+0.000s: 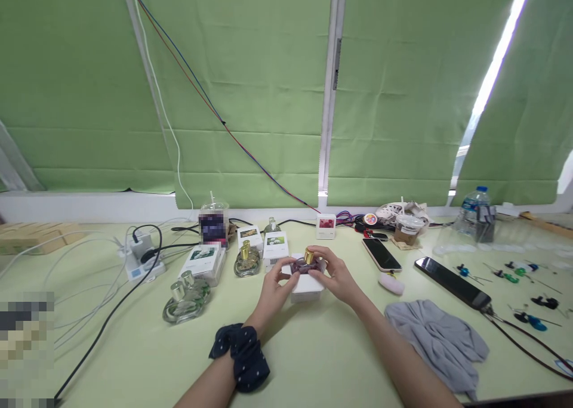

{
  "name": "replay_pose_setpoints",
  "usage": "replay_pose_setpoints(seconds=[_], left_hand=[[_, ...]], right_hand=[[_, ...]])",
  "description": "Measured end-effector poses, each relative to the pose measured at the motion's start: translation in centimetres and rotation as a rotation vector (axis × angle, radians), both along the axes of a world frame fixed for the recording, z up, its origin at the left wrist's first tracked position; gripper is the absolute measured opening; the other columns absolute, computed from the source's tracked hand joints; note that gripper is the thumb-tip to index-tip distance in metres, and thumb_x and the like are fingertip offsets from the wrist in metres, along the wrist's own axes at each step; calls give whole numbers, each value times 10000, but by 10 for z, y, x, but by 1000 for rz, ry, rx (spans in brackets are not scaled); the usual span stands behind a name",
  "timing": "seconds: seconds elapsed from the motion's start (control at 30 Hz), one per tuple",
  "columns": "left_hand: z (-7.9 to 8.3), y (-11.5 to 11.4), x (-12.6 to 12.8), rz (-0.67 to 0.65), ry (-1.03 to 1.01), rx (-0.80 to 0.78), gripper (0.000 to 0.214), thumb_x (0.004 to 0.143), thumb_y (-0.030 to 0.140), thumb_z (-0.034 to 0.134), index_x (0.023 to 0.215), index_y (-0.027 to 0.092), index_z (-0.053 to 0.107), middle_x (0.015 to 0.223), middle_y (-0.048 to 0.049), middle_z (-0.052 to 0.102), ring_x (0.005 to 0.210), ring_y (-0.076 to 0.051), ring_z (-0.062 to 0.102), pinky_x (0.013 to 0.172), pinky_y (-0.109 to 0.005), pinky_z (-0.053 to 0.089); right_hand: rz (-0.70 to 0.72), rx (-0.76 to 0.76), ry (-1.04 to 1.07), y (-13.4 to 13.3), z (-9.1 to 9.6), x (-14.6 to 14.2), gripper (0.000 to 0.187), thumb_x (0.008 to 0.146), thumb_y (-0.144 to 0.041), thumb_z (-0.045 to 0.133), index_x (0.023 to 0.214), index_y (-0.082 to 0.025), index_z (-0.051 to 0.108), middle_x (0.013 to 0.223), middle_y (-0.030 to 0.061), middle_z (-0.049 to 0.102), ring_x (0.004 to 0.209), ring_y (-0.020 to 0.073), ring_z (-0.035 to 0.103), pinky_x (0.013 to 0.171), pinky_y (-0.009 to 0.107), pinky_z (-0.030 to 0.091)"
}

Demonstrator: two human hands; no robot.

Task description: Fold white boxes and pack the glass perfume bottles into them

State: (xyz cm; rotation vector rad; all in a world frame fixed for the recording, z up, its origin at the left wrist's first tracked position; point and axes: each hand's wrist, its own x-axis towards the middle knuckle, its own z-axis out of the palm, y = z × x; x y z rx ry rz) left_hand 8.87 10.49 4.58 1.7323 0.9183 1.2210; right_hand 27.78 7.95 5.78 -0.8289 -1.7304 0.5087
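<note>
A small perfume bottle [307,266] with a gold cap and dark purplish glass lies between my two hands. My left hand [276,289] grips its left side with thumb and fingers. On the opposite side, the fingers of my right hand [339,275] close round the bottle near its cap. Right under the bottle is a white box [307,293], its front wall facing me. How far the bottle sits inside the box I cannot tell, since my fingers hide the rim. A dark dotted scrunchie [244,355] circles my left wrist.
Clear perfume bottles [185,300] and white boxes [276,250] stand to the left, near a power strip [142,268] with cables. At right are a phone [381,254], a grey cloth [434,342], a larger black device [453,281] and small coloured parts [510,275]. Drinks stand behind.
</note>
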Motion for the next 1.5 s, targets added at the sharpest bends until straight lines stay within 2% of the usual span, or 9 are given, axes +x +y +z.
replay_pose_setpoints(seconds=[0.53, 1.07, 1.3, 1.4, 1.5], left_hand=[[8, -5, 2, 16, -9, -15, 353, 766, 392, 608, 1057, 195, 583, 1122, -80, 618, 693, -134, 609, 603, -250, 479], [5, -3, 1, 0, -15, -25, 370, 777, 419, 610, 1073, 199, 580, 1119, -76, 617, 693, -128, 594, 600, -237, 468], [5, -2, 0, -8, -21, -31, 395, 768, 442, 623, 1072, 194, 575, 1020, -70, 652, 690, -145, 611, 597, -256, 485], [6, -3, 0, -18, -19, -34, 401, 771, 443, 625, 1077, 190, 569, 1021, -75, 654, 707, -153, 620, 612, -266, 491], [6, -3, 0, -28, -18, -40, 406, 780, 448, 617, 1088, 188, 563, 1050, -85, 651, 741, -165, 633, 631, -271, 490]], right_hand=[[-24, -12, 6, -2, 2, -3, 408, 816, -233, 582, 1219, -267, 524, 1168, 44, 602, 1040, 198, 575, 838, 307, 503], [-28, 3, 13, -1, 1, -3, 414, 797, -193, 589, 1202, -264, 545, 1187, 50, 608, 1003, 198, 595, 835, 320, 503], [-44, 87, -42, -2, 6, -4, 372, 809, -191, 592, 1172, -269, 572, 1147, 64, 614, 1102, 221, 554, 932, 371, 466], [-49, 71, -49, -2, 5, -2, 372, 807, -237, 621, 1175, -274, 577, 1189, 87, 567, 1159, 241, 514, 913, 378, 482], [-64, -15, -36, -1, 2, -1, 440, 756, -304, 701, 1180, -286, 584, 1319, 107, 446, 1224, 267, 460, 850, 359, 517]])
